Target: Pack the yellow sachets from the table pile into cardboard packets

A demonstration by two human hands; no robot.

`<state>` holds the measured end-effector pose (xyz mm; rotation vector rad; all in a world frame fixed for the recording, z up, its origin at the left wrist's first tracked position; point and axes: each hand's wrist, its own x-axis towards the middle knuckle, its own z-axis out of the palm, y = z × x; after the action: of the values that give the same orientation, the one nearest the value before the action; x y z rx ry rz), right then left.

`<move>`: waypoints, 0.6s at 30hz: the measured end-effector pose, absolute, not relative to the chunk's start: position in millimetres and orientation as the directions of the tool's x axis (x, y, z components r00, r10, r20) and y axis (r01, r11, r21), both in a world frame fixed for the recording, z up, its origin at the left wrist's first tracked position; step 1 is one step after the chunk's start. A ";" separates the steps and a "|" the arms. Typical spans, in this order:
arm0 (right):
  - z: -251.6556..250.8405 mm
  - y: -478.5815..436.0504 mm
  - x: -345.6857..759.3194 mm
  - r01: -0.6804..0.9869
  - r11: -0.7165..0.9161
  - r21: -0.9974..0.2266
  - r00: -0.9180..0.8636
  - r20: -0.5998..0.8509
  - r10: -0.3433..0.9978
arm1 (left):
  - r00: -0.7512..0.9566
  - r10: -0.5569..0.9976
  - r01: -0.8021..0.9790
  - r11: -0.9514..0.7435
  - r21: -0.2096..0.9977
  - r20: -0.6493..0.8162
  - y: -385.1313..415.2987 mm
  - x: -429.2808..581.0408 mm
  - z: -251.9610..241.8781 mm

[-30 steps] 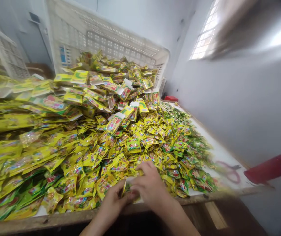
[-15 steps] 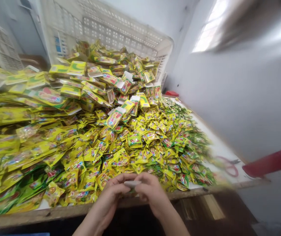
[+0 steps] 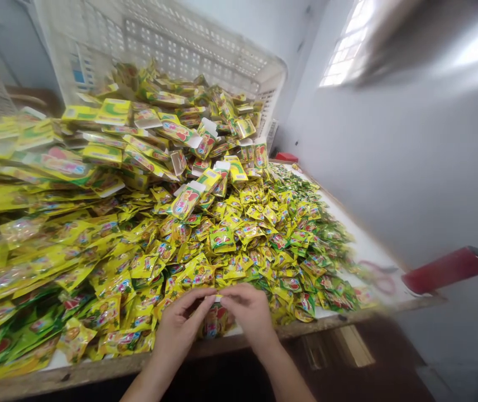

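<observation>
My left hand (image 3: 182,324) and my right hand (image 3: 249,312) meet at the table's near edge, fingertips pinched together on one small yellow carton (image 3: 216,318) held upright between them. Its white top flap shows at my fingertips. Just beyond my hands lies a deep heap of yellow and green sachets (image 3: 230,240). Farther back a pile of flat yellow cartons (image 3: 147,145) with white flaps rises toward a tilted white plastic crate (image 3: 159,44).
The wooden table edge (image 3: 96,368) runs along the front. Red-handled scissors (image 3: 375,276) lie on the white tabletop at the right. A red object (image 3: 448,268) juts out past the table's right corner. A grey wall stands at the right.
My hands lifted a carton out of the sachet heap at the table edge and now hold it upright between pinched fingertips. The camera shifted slightly.
</observation>
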<state>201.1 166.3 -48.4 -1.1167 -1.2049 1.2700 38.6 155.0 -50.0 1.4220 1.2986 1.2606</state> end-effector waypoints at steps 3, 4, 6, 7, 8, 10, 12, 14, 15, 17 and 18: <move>-50.2 166.9 204.6 -0.105 0.018 -0.994 -0.068 0.026 0.997 | 0.067 0.944 0.301 -0.328 0.895 0.323 157.7 32.7 -50.9; -49.9 167.4 205.7 -0.116 0.001 -0.993 -0.067 0.009 0.998 | 0.089 0.921 0.314 -0.387 0.867 0.379 158.2 31.0 -51.8; -48.0 169.0 207.4 -0.123 -0.065 -0.990 -0.074 -0.056 0.996 | 0.123 0.885 0.328 -0.463 0.823 0.449 159.2 28.9 -53.3; -46.5 170.1 208.0 -0.115 -0.100 -0.988 -0.088 -0.091 0.992 | 0.134 0.878 0.338 -0.477 0.812 0.460 159.9 28.6 -53.6; -44.8 171.5 208.5 -0.091 -0.121 -0.989 -0.106 -0.111 0.988 | 0.143 0.878 0.350 -0.476 0.807 0.456 160.7 28.7 -53.3; -41.0 174.2 209.7 0.001 -0.070 -0.998 -0.131 -0.070 0.989 | 0.164 0.886 0.374 -0.462 0.804 0.433 162.5 29.3 -51.3; -37.8 176.0 211.6 0.125 0.097 -0.987 -0.135 0.080 0.988 | 0.192 0.882 0.378 -0.471 0.797 0.430 163.9 29.2 -48.3; -36.6 175.7 213.9 0.202 0.262 -0.944 -0.140 0.236 0.961 | 0.223 0.859 0.367 -0.513 0.776 0.462 164.1 27.4 -46.1; -37.2 174.4 214.9 0.212 0.318 -0.924 -0.146 0.292 0.945 | 0.238 0.842 0.358 -0.539 0.763 0.483 163.4 26.1 -46.0; -41.3 168.8 215.8 0.209 0.384 -0.899 -0.139 0.362 0.922 | 0.267 0.815 0.348 -0.579 0.737 0.514 160.5 23.2 -48.8; -44.6 164.2 215.3 0.212 0.410 -0.887 -0.131 0.390 0.911 | 0.278 0.809 0.349 -0.587 0.730 0.517 158.5 22.3 -51.9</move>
<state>215.3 164.2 -44.6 -1.0123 -1.6109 0.8292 22.3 158.5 -51.9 2.0724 1.0387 1.2658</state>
